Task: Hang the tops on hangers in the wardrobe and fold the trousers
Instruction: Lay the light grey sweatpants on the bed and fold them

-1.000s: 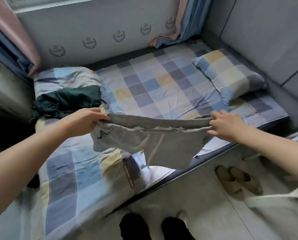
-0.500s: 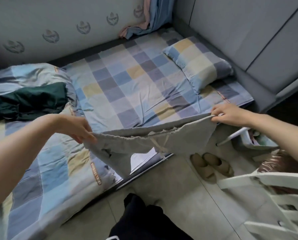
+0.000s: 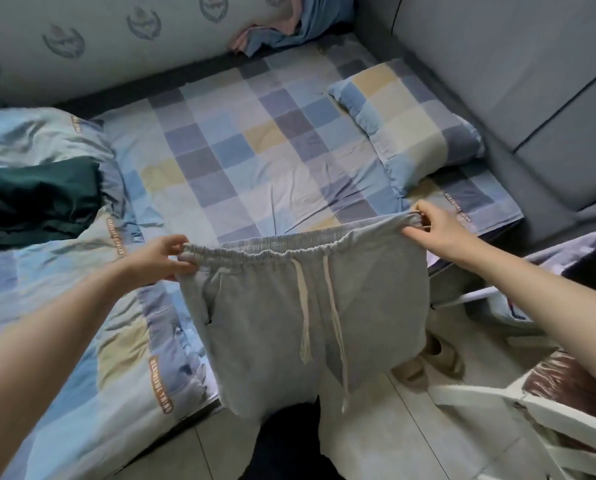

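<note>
Two hands: both hold the grey drawstring trousers [image 3: 289, 317] up by the elastic waistband, in the air over the bed's near edge and the floor.
Left hand [image 3: 161, 258]: grip pinching the waistband's left end.
Right hand [image 3: 435, 230]: grip pinching the right end.
Drawstrings [image 3: 303, 306]: hang loose down the front.
Bed: checked sheet [image 3: 255, 140], pillow [image 3: 407, 119], dark green garment [image 3: 37, 199] on the duvet.

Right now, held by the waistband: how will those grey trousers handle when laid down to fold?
Likely floppy: the grey trousers hang limp from the left hand and right hand, sagging between them. Probably light, since fingertip pinches carry them. The drawstrings dangle loose and may stray into a fold.
</note>
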### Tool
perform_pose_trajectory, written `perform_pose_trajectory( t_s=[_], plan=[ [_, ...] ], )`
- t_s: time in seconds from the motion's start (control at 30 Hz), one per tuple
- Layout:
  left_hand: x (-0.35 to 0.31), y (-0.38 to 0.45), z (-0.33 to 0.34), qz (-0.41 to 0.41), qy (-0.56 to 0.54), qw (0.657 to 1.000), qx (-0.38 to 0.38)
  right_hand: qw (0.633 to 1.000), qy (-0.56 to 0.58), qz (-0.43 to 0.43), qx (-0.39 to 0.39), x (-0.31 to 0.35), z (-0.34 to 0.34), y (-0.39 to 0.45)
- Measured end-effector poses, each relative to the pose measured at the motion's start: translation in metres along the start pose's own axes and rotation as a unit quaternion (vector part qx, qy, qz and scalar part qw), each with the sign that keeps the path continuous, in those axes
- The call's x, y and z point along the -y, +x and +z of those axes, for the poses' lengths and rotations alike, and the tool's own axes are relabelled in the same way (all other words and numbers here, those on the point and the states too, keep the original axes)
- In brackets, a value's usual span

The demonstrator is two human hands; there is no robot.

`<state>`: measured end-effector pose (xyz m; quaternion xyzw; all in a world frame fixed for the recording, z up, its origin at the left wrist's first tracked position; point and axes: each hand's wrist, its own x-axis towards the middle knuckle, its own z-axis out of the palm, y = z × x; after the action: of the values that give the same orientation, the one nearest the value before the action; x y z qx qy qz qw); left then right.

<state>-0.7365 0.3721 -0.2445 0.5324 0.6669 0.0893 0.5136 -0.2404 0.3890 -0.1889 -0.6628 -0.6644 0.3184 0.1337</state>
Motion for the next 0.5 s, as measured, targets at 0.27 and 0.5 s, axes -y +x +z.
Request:
perform_pose_trajectory(
  t_s=[0.27,0.5],
  plan=[
    [0.059,0.093,0.051,0.063,0.289,0.955,-0.021,0.995,-0.037,0.039,0.085,-0.044,0.076,0.111],
    [0.068,0.095,0.062,-0.095,0.238,0.949,0.185,0.968,-0.06,0.033,0.24,-0.061,0.081,0.145]
  ],
)
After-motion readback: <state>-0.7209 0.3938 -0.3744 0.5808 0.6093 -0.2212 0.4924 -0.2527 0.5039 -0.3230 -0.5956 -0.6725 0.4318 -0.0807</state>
